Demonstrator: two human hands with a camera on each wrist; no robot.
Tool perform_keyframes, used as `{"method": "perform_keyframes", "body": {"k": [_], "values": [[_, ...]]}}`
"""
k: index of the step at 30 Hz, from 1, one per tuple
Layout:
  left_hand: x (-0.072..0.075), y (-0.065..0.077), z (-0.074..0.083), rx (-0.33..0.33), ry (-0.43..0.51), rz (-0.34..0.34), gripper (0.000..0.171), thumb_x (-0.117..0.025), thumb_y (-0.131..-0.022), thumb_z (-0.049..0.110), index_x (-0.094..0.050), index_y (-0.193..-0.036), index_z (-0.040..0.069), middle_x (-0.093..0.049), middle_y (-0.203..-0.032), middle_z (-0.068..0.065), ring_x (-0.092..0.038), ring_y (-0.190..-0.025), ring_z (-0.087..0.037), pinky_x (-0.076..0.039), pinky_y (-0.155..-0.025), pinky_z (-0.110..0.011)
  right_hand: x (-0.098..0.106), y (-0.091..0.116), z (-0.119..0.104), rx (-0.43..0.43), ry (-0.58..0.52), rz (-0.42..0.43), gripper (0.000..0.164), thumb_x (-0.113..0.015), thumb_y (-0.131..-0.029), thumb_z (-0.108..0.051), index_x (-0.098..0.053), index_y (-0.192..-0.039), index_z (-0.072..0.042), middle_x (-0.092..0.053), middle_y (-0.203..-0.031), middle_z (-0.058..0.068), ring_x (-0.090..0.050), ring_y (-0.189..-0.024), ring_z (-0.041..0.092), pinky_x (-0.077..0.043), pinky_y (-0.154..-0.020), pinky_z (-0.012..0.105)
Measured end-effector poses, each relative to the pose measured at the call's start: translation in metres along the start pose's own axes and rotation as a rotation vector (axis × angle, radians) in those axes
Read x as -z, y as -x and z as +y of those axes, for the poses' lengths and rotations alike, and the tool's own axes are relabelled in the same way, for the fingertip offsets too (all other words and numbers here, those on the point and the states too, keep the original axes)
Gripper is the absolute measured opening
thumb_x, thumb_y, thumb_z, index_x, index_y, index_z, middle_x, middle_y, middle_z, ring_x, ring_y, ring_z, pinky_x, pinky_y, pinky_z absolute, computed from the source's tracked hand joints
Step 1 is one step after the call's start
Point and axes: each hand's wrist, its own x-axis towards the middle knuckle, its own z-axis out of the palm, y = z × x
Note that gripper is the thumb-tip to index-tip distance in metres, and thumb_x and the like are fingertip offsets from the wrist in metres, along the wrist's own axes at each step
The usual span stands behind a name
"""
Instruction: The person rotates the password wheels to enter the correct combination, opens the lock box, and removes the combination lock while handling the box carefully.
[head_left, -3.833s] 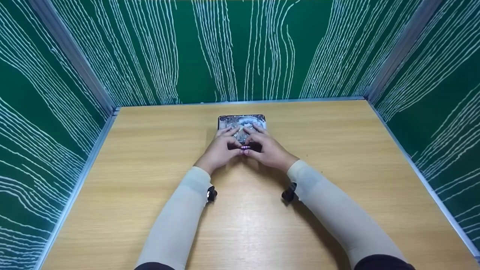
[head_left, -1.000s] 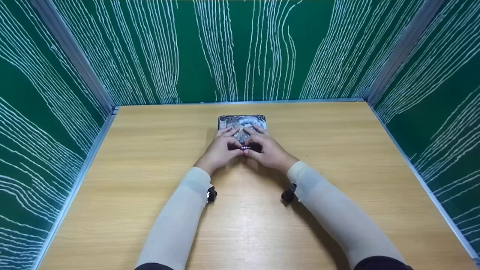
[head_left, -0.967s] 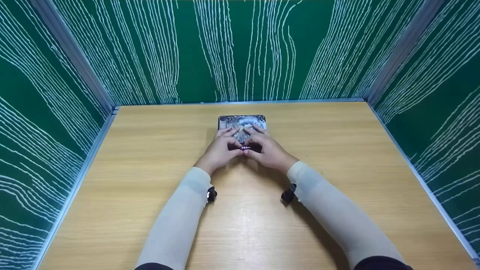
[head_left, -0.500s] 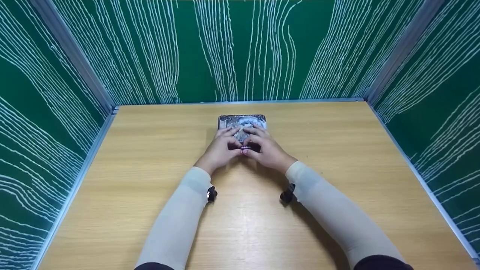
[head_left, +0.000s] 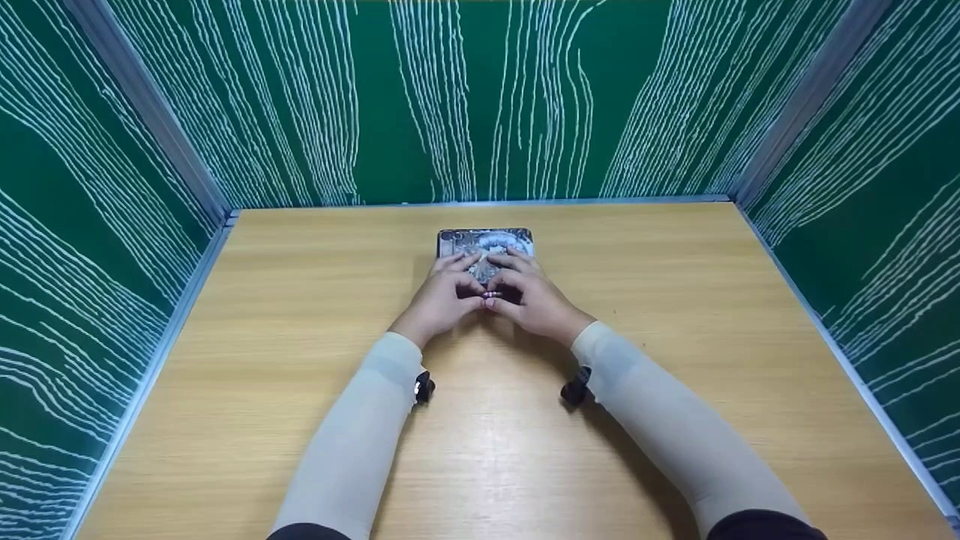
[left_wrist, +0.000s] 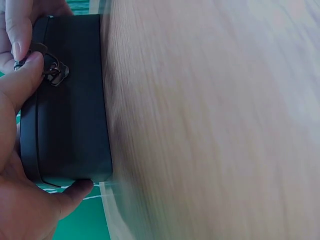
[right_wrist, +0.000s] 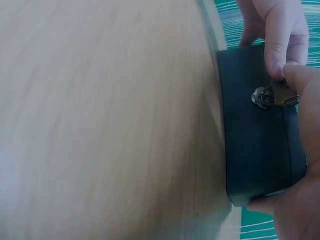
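A small dark box [head_left: 491,241] with a printed lid lies flat on the table, far from the person. Its plain dark front [left_wrist: 75,120] carries a bronze-coloured metal clasp [right_wrist: 285,95] with a ring and a base plate [right_wrist: 258,97]. My left hand [head_left: 441,301] wraps the box's left side, its thumb and index finger at the clasp. From the right side, my right hand [head_left: 545,305] mirrors it, thumb and index finger also pinching at the clasp. The thumb tips nearly meet there. Other fingers of both hands rest on the lid and the sides. The lid appears closed.
The wooden table [head_left: 495,435] spreads around the box. Green panels with wavy white lines [head_left: 495,105] stand behind and at both sides, with grey metal posts [head_left: 150,105] at the corners. Small black wrist cameras [head_left: 424,388] sit on both sleeved forearms.
My right hand and wrist have shifted very slightly to the left. The box and my left hand stay in place, both hands still at the clasp.
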Motion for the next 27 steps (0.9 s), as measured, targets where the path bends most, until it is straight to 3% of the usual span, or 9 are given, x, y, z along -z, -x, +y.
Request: {"method": "perform_keyframes", "body": {"k": [7,27], "values": [[0.0001,-0.0001,0.0005,0.027,0.007,-0.009,0.008,-0.089,-0.099,0.02,-0.088,-0.107,0.018,-0.043,-0.183,0.01,-0.025,-0.176,-0.025,-0.018,-0.146,-0.055,0.0009,0.0005,-0.0002,-0.008,-0.023,-0.003,0.02,-0.082,-0.105,-0.029,-0.076,-0.121,-0.018,-0.048,-0.18,0.007,-0.021,-0.177,0.042,-0.012,-0.142,0.075],[0.0006,0.0013,0.0006,-0.001,0.013,0.0,0.008,-0.089,-0.1,0.02,-0.088,-0.105,0.014,-0.045,-0.182,0.005,-0.026,-0.176,-0.027,-0.019,-0.147,-0.052,-0.0002,0.0,-0.0006,-0.008,-0.031,0.002,0.014,-0.081,-0.106,-0.028,-0.079,-0.113,-0.016,-0.05,-0.179,0.008,-0.021,-0.177,0.041,-0.013,-0.143,0.072]]}}
